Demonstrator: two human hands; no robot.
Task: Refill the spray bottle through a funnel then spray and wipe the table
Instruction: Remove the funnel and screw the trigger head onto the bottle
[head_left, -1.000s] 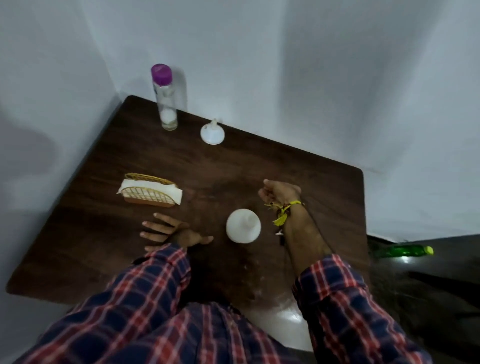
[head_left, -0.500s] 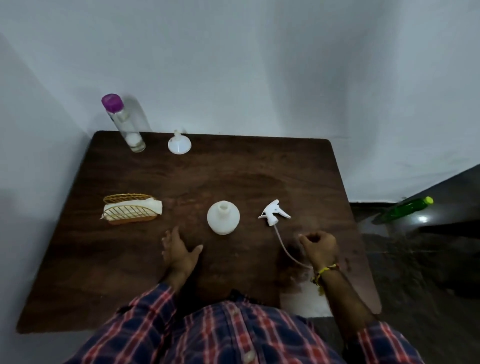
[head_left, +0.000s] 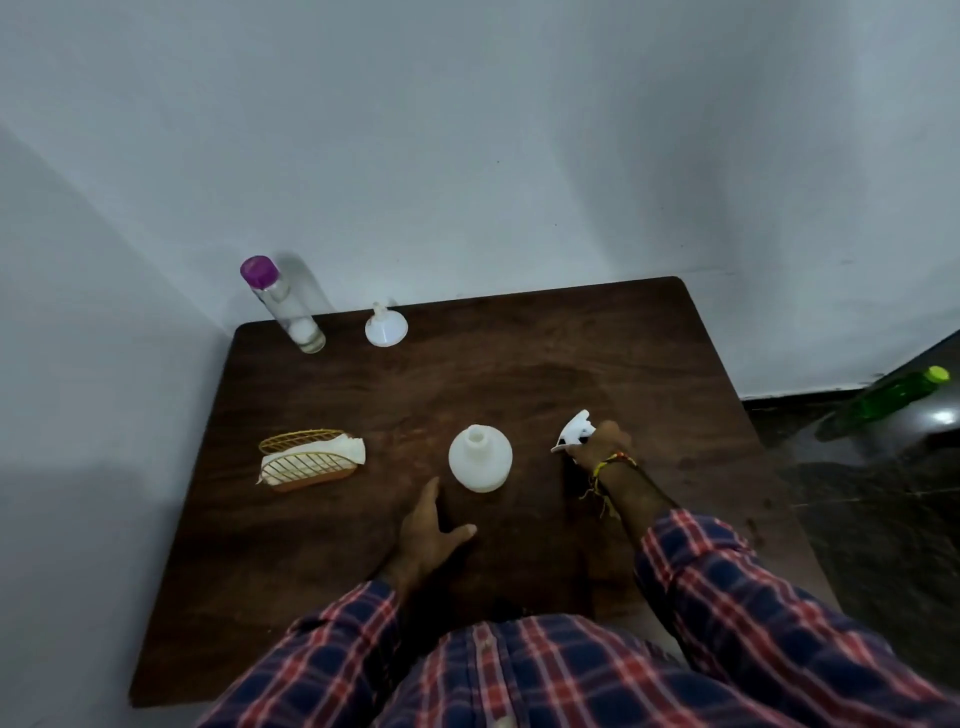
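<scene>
Dark wood table (head_left: 519, 364) pushed into a corner of pale walls, seen from above. One white spray bottle (head_left: 480, 457) stands upright near table centre, neck open, cap off. One white trigger sprayer head (head_left: 574, 436) just right of the bottle, apart from it, lying on the table with the right hand (head_left: 597, 449) over its near end; fingers curled around it, looks like a grasp but the contact is partly hidden. Yellow thread band on that wrist. Left hand (head_left: 428, 525) rests flat on the table just near-left of the bottle, not touching it, fingers together, thumb spread out, holding nothing. One white funnel (head_left: 386, 327) sits mouth-down, spout up, at the far edge. One clear bottle with purple cap (head_left: 283, 304) left of the funnel in the far-left corner, upright, small amount of white content at the bottom. One gold wire holder (head_left: 306, 462) with white napkins at the left side, well apart from the spray bottle. Two plaid sleeves at the near edge. One green bottle (head_left: 898, 395) on the dark floor, far right, off the table.
</scene>
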